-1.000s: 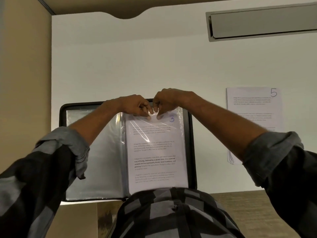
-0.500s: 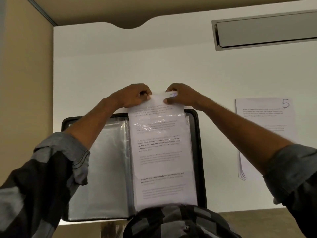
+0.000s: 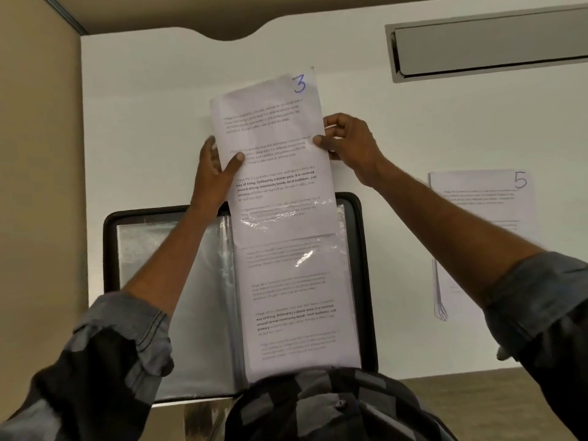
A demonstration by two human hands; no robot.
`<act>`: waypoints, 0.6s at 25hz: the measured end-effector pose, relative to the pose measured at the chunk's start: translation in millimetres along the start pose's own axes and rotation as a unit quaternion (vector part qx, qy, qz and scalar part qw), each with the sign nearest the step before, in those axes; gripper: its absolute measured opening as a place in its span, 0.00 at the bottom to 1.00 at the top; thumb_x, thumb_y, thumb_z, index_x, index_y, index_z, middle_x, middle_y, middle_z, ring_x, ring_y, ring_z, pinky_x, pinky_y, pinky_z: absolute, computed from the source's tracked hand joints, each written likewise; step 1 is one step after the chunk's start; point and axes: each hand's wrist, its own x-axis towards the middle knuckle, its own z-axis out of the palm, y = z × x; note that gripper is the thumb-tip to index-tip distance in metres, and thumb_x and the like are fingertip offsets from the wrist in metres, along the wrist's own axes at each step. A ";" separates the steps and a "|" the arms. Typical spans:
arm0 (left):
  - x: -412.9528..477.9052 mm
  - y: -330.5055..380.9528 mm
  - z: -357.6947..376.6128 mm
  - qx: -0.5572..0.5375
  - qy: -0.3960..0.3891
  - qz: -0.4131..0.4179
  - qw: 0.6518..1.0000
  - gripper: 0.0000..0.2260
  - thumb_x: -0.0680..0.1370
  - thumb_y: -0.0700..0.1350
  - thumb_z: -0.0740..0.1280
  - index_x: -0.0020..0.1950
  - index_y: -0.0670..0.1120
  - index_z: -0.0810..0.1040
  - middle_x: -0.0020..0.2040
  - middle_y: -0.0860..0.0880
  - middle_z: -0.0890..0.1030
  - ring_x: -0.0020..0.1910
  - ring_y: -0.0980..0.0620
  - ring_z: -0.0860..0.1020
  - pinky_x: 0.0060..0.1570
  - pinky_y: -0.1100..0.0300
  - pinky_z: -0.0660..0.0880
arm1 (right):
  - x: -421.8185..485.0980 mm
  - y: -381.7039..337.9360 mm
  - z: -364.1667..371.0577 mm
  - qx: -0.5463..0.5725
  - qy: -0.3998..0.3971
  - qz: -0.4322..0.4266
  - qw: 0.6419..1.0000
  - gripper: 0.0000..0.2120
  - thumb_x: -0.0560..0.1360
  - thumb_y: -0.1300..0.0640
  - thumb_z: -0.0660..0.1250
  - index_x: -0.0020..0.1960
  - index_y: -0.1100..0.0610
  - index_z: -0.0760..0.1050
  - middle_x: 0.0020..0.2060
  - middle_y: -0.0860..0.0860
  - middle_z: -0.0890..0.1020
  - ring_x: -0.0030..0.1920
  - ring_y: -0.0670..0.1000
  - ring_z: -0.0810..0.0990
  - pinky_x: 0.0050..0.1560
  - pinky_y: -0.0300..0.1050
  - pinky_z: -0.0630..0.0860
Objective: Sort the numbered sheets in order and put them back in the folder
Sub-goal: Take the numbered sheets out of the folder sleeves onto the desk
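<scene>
A black display folder (image 3: 109, 249) lies open on the white table, its clear sleeves showing. The sheet numbered 3 (image 3: 273, 148) sticks most of the way out of the top of the right-hand sleeve (image 3: 345, 249). My left hand (image 3: 216, 167) pinches the sheet's left edge, thumb on top. My right hand (image 3: 346, 144) grips its right edge. Another printed sheet (image 3: 296, 307) stays inside the same sleeve below. A small stack of sheets with number 5 (image 3: 483, 198) on top lies to the right of the folder.
The white table (image 3: 143, 106) has a grey cable slot (image 3: 486, 46) at the far right. A beige partition (image 3: 38, 154) runs along the left. My checked shirt (image 3: 318, 409) covers the folder's near edge.
Both hands have pulled sheet 3 up and away from me, out of the sleeve. One second ago they pinched its top edge at the sleeve's mouth; now they hold its sides.
</scene>
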 end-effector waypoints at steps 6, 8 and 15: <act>-18.5 11.3 4.6 -0.114 0.010 -0.032 0.993 0.18 0.81 0.44 0.71 0.69 0.43 0.76 0.59 0.50 0.85 0.55 0.54 0.84 0.55 0.52 0.82 | 8.4 -45.8 -7.0 0.011 0.066 -0.067 0.996 0.10 0.76 0.64 0.71 0.57 0.61 0.77 0.51 0.61 0.85 0.53 0.58 0.86 0.54 0.60 0.83; -19.7 23.1 4.7 -0.135 0.016 -0.019 0.991 0.16 0.81 0.43 0.71 0.68 0.42 0.77 0.56 0.51 0.85 0.53 0.55 0.84 0.52 0.56 0.81 | 2.1 -62.9 -12.7 0.029 0.078 -0.079 0.993 0.11 0.77 0.65 0.69 0.60 0.63 0.77 0.52 0.59 0.86 0.53 0.58 0.86 0.54 0.57 0.84; -52.4 71.1 15.1 -0.198 -0.015 0.053 0.979 0.10 0.80 0.42 0.71 0.62 0.44 0.80 0.53 0.52 0.86 0.51 0.56 0.84 0.49 0.61 0.80 | -68.3 -88.1 -36.8 0.066 0.129 -0.127 0.981 0.15 0.76 0.68 0.69 0.63 0.64 0.77 0.52 0.59 0.87 0.53 0.58 0.86 0.56 0.56 0.83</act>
